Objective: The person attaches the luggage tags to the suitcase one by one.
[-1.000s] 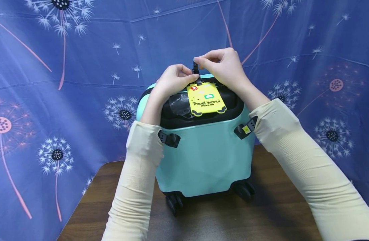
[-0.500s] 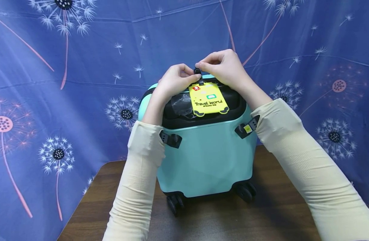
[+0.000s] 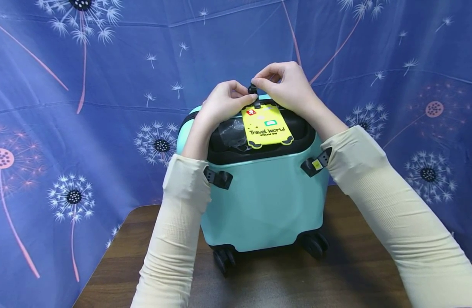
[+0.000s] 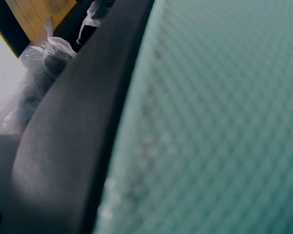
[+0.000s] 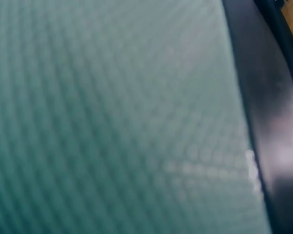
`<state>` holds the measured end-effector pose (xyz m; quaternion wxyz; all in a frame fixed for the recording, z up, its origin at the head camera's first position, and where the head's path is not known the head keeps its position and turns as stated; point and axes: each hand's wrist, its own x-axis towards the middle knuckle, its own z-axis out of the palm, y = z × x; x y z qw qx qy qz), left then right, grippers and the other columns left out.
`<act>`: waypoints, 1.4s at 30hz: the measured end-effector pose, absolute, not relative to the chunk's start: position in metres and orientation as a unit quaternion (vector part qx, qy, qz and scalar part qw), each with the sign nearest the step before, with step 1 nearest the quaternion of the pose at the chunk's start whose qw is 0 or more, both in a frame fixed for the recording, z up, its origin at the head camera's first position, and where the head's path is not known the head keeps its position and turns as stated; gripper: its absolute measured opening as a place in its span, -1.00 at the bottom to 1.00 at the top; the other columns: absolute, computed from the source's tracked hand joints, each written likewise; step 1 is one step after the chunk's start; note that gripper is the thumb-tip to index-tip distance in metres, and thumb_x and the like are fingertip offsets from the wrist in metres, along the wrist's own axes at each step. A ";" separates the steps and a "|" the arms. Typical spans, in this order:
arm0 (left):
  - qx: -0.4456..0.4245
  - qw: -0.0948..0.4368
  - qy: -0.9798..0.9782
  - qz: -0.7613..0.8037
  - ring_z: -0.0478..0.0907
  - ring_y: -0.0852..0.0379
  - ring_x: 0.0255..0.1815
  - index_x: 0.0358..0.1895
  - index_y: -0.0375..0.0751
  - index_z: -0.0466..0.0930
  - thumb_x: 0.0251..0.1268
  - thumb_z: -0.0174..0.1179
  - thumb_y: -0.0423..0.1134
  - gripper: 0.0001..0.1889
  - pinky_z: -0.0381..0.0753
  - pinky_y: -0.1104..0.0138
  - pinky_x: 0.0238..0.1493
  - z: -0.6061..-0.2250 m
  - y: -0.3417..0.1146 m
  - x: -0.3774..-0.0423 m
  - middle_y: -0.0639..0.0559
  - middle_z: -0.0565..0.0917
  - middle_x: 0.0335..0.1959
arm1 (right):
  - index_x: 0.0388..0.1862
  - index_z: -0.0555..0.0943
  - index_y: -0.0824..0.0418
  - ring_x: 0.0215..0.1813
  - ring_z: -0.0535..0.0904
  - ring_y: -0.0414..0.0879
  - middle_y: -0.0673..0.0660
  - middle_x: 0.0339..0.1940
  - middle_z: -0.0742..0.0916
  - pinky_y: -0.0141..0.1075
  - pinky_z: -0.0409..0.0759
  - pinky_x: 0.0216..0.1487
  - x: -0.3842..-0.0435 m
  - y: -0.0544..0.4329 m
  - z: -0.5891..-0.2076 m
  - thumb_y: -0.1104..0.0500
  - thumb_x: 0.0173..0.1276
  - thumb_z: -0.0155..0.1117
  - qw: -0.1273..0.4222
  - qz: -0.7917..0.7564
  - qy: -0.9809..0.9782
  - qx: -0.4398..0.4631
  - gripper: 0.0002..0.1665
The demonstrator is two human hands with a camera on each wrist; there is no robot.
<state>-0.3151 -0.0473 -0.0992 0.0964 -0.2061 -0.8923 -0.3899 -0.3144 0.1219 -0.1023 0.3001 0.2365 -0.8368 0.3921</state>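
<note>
A turquoise child-size suitcase point(image 3: 262, 201) stands upright on its black wheels in the head view. Over its black top panel hangs a yellow luggage tag point(image 3: 267, 126) lettered "Travel World". My left hand point(image 3: 223, 102) pinches the tag's black strap point(image 3: 253, 89) low down, near the tag, between thumb and fingers. Just above, my right hand point(image 3: 287, 85) pinches the strap's upper end with thumb and forefinger. The fingertips partly cover the strap, so its buckle detail is unclear. Both wrist views show mainly the textured suitcase shell point(image 4: 210, 117), with neither hand visible.
Crumpled clear plastic wrap point(image 3: 233, 133) lies on the black top panel, left of the tag. Under the suitcase is a dark wooden table point(image 3: 143, 248). Close behind hangs a blue dandelion-print cloth point(image 3: 220, 38). A small black wrist camera sits at each cuff.
Over the last second, the strap's upper end has come down and shows shorter above my left fingers. My right hand dipped slightly with it, then rose a touch. The left hand keeps its pinch.
</note>
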 end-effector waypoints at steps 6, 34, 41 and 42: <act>-0.212 0.098 -0.891 -0.391 0.56 0.20 -0.19 -0.05 -0.14 0.52 0.27 0.18 -0.02 -0.69 0.45 0.42 -0.10 -0.099 -0.048 -0.315 0.00 0.68 -0.15 | -0.15 0.68 0.23 -0.35 0.45 -0.23 -0.04 -0.35 0.65 -0.41 0.36 -0.27 -0.314 0.122 -0.102 0.00 0.32 0.17 0.291 0.385 -0.843 0.240 -0.65; -0.227 0.105 -0.887 -0.387 0.57 0.21 -0.14 -0.06 -0.15 0.51 0.28 0.17 -0.04 -0.70 0.42 0.36 0.03 -0.100 -0.049 -0.315 0.00 0.69 -0.11 | -0.35 0.58 0.23 -0.44 0.37 -0.17 -0.02 -0.51 0.54 -0.38 0.28 -0.37 -0.315 0.124 -0.101 0.12 0.36 0.15 0.225 0.421 -0.838 0.265 -0.81; -0.233 0.116 -0.888 -0.379 0.56 0.25 -0.13 -0.13 -0.09 0.50 0.27 0.18 -0.02 -0.75 0.28 0.25 0.18 -0.101 -0.050 -0.315 0.06 0.70 -0.12 | -0.35 0.56 0.15 -0.27 0.38 -0.11 -0.03 -0.43 0.56 -0.33 0.29 -0.24 -0.316 0.126 -0.098 0.08 0.36 0.18 0.157 0.468 -0.833 0.250 -0.84; -0.235 0.117 -0.887 -0.381 0.56 0.26 -0.13 -0.14 -0.08 0.50 0.27 0.18 -0.02 -0.75 0.29 0.26 0.17 -0.101 -0.050 -0.314 0.06 0.71 -0.12 | -0.31 0.56 0.16 -0.24 0.38 -0.11 -0.03 -0.40 0.56 -0.32 0.31 -0.21 -0.315 0.126 -0.098 0.07 0.36 0.17 0.150 0.469 -0.835 0.244 -0.83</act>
